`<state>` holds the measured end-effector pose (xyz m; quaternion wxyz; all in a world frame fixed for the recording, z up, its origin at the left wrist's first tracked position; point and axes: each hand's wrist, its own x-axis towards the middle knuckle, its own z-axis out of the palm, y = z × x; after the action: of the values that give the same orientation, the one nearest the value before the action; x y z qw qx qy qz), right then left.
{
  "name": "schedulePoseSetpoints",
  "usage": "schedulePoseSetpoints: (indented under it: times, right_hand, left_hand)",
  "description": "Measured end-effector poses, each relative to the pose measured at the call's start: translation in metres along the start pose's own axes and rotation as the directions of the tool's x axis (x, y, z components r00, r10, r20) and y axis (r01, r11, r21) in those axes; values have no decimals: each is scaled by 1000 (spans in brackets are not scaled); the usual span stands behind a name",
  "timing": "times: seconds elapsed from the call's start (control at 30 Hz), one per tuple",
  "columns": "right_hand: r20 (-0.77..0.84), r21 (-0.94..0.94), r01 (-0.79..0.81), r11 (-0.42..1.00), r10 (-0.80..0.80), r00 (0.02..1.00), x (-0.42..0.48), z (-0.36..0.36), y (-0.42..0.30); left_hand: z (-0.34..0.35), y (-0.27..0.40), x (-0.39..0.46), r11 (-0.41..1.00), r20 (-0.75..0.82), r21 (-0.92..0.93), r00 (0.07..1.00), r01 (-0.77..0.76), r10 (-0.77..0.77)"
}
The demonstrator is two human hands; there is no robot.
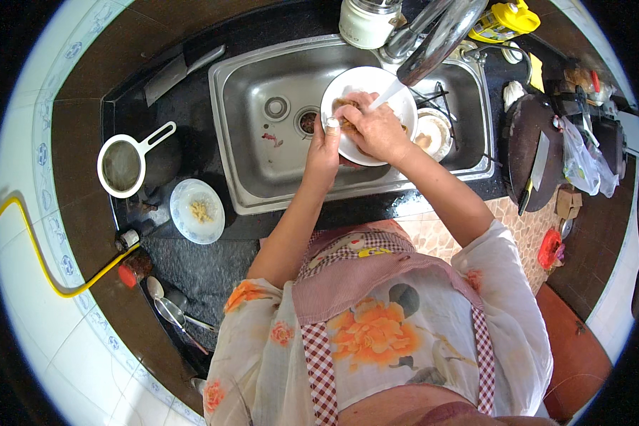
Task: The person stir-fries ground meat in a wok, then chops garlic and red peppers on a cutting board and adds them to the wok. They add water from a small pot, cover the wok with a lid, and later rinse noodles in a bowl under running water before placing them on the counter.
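Over the double-basin steel sink, my left hand (326,146) grips a white bowl (399,98) by its left rim, thumb on the edge. My right hand (375,125) reaches inside it with curled fingers among brownish, wet-looking pieces of food (346,102). The fingers hide most of these pieces, and whether they grip any is unclear. From the chrome faucet (431,50) a stream of water (387,95) runs down onto the right hand. Below and right of the bowl, a smaller dish (443,128) with pale contents sits in the right basin.
The left basin (261,165) has a drain (307,121) with scraps. On the left counter are a cleaver (168,80), a strainer (121,165) and a plate (183,231) with chopped yellowish bits. At right, a knife (538,160) lies on a round dark board (519,125). A white jar (370,24) stands behind.
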<state>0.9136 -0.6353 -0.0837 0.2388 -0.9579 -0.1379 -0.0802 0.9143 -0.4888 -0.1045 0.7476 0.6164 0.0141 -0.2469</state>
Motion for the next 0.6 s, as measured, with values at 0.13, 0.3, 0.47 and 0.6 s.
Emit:
schedulePoseSetpoints:
  times: [0.13, 0.3, 0.47, 0.6]
  right_hand:
    - [120, 174, -123, 977, 102, 987, 12, -4, 4]
    - [108, 42, 15, 999, -19, 994, 6, -40, 2]
    - [127, -135, -76, 988, 93, 988, -17, -4, 9]
    - [312, -72, -266, 961, 275, 909, 4, -19, 5]
  left_hand:
    - [-6, -2, -4, 995, -9, 40, 996, 86, -86]
    - [-5, 10, -10, 977, -50, -142, 984, 162, -170]
    - [-1, 14, -11, 989, -31, -69, 990, 133, -135]
    - [-9, -15, -5, 999, -43, -21, 998, 36, -37]
